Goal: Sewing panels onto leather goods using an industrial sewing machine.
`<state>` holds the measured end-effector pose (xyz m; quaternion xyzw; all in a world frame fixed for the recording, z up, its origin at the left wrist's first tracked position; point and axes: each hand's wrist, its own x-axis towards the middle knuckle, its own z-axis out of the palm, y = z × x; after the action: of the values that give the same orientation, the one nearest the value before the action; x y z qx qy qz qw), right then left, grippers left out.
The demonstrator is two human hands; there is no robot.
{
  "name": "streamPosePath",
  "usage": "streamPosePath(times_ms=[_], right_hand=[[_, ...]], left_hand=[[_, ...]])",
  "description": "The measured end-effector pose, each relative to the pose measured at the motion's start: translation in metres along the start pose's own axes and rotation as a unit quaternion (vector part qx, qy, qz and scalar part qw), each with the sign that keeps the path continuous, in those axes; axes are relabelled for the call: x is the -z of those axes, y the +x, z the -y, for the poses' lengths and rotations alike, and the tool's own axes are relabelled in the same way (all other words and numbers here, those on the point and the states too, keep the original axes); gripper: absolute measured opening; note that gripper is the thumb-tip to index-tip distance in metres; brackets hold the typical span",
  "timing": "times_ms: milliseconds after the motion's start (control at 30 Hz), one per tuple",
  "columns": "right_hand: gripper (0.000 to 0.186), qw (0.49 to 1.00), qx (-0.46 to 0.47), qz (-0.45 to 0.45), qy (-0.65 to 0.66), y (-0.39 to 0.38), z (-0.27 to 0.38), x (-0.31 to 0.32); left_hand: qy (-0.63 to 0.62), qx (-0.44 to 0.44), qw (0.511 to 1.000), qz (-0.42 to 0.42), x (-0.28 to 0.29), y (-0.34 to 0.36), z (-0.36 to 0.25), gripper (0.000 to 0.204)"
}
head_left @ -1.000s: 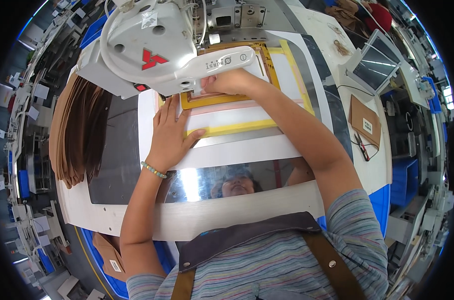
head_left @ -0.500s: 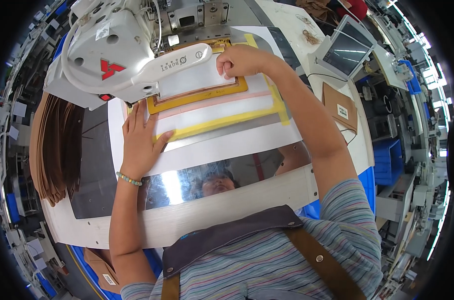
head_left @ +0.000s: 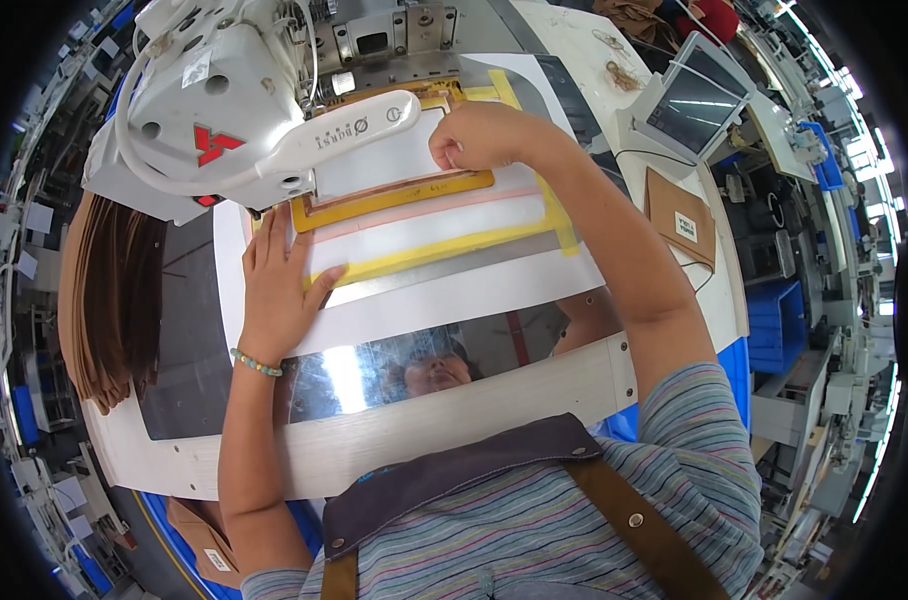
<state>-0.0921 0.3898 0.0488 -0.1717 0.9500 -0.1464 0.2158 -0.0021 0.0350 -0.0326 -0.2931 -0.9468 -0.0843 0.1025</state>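
My left hand (head_left: 276,290) lies flat with its fingers stretched out on the left part of a white sheet (head_left: 424,307). Its thumb rests by a strip of yellow tape (head_left: 454,244), and its fingertips reach the machine's lower edge. A yellow rectangular frame (head_left: 404,198) lies over the sheet, partly hidden under the machine's white arm-shaped lamp (head_left: 364,122). At the frame's right side, my right hand (head_left: 479,135) is closed, fingers curled under. Whatever those fingers hold, if anything, is hidden.
A white sewing machine head (head_left: 199,110) overhangs the work at upper left. Brown folded pieces (head_left: 109,290) stand stacked at far left. To the right are a tilted screen (head_left: 692,100), a brown piece with a white label (head_left: 669,205) and a blue bin (head_left: 777,325).
My right hand has shifted very slightly left and down, still closed. My left hand stays flat on the sheet.
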Motion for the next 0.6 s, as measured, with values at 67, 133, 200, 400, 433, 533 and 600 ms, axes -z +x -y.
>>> streamPosePath(times_ms=[67,133,200,400,433,533,600], right_hand=[[0.010,0.995,0.045,-0.007,-0.090,0.003,-0.006,-0.012],[0.013,0.973,0.082,-0.081,-0.198,0.003,-0.011,-0.026],[0.017,0.933,0.120,-0.154,-0.302,0.008,-0.016,-0.032],[0.019,0.978,0.033,-0.182,-0.095,0.028,0.026,0.000],[0.019,0.983,0.067,-0.170,0.018,0.023,0.044,0.000],[0.019,0.953,0.106,-0.087,0.270,0.041,0.064,-0.016],[0.017,0.914,0.090,-0.004,0.396,0.063,0.072,-0.043]], left_hand=[[0.004,-0.002,1.000,0.003,0.000,0.000,0.000,0.073],[0.007,-0.001,1.000,0.007,0.000,0.000,0.001,0.072],[0.010,0.002,1.000,0.008,0.000,0.000,0.001,0.071],[0.011,0.011,1.000,0.010,0.002,-0.003,0.003,0.072],[0.016,0.019,1.000,0.009,0.003,-0.004,0.003,0.072],[-0.028,0.001,1.000,-0.004,0.001,0.006,-0.002,0.076],[-0.025,-0.001,1.000,-0.011,-0.002,0.009,-0.002,0.077]])
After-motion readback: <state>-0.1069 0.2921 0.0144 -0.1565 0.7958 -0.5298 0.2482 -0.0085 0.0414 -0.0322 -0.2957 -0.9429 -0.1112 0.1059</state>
